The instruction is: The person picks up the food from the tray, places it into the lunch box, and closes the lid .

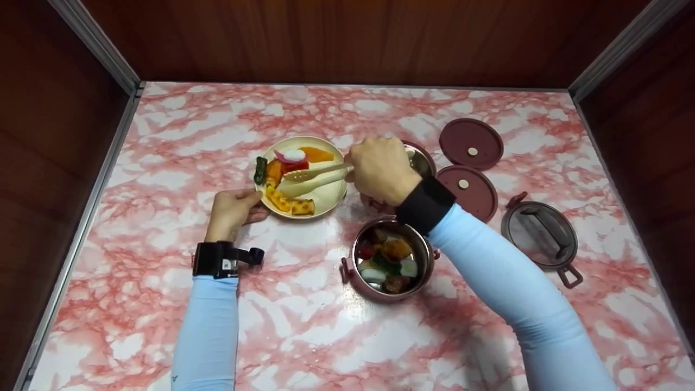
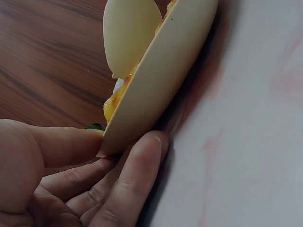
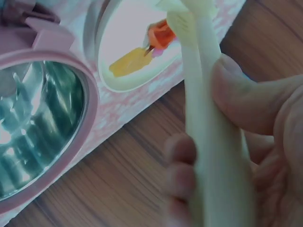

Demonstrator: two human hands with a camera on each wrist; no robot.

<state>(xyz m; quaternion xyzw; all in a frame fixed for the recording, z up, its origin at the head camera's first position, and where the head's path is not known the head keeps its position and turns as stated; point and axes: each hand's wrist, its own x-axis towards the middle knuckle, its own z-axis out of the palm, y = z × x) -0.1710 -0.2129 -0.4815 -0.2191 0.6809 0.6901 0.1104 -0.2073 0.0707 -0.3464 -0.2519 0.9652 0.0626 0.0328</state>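
At the left rim of a cream plate [image 1: 331, 198], my left hand [image 1: 232, 213] pinches the edge, thumb on top and fingers underneath; the left wrist view has the plate [image 2: 156, 85] tilted up from the table on this side. Food pieces lie on it, among them yellow chunks [image 1: 278, 199], a dark green piece [image 1: 260, 170] and an orange slice [image 1: 317, 154]. My right hand [image 1: 380, 168] grips cream tongs [image 1: 304, 188] from the right, their tips over the plate beside the yellow chunks. In the right wrist view, fingers wrap round the tongs' handles [image 3: 215, 151].
A pot with handles [image 1: 374, 295] stands in front, holding mixed food pieces. Another pot [image 1: 429, 157] is partly hidden behind my right hand. Two maroon lids [image 1: 461, 142] lie at the right, near a dark lid with a handle [image 1: 535, 231]. Wooden walls [image 1: 353, 43] enclose the table.
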